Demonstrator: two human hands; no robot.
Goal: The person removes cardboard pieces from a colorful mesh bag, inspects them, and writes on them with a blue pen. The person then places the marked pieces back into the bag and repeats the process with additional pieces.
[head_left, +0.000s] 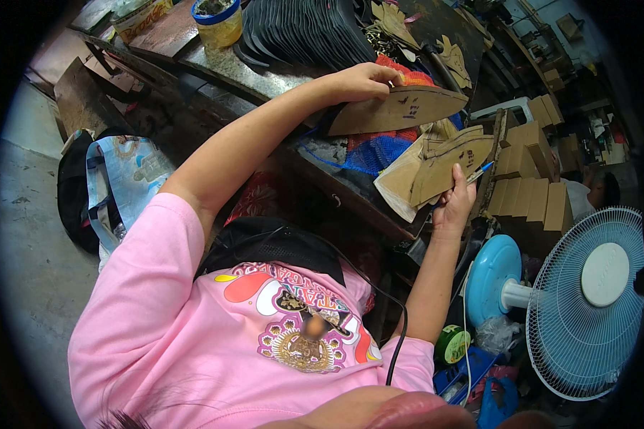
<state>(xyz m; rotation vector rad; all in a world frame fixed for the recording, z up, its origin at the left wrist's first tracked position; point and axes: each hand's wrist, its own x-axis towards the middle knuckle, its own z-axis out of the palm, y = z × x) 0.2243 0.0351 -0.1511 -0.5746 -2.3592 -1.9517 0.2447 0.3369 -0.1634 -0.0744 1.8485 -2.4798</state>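
Observation:
Between the fingers and thumb of my left hand (371,82) is the upper edge of a long, pointed brown cardboard pattern (401,113) with handwritten marks. My right hand (454,204) grips a second, curved cardboard pattern (447,171), its thumb lying on the face. A blue-tipped pen (481,171) sticks out beside that thumb, held in the same hand. Paler sheet pieces (393,186) lie behind the second pattern; whether the right hand also holds them I cannot tell. Under the first pattern, red and blue netting (368,154) lies over the table edge.
A long row of black curved pieces (300,32) covers the table (265,84), with a blue-rimmed tub (217,25) to its left. More cut patterns (452,61) lie at the back. Cardboard boxes (529,200) are stacked at right, above a blue fan (587,304). A dark cable (406,325) crosses near my right arm.

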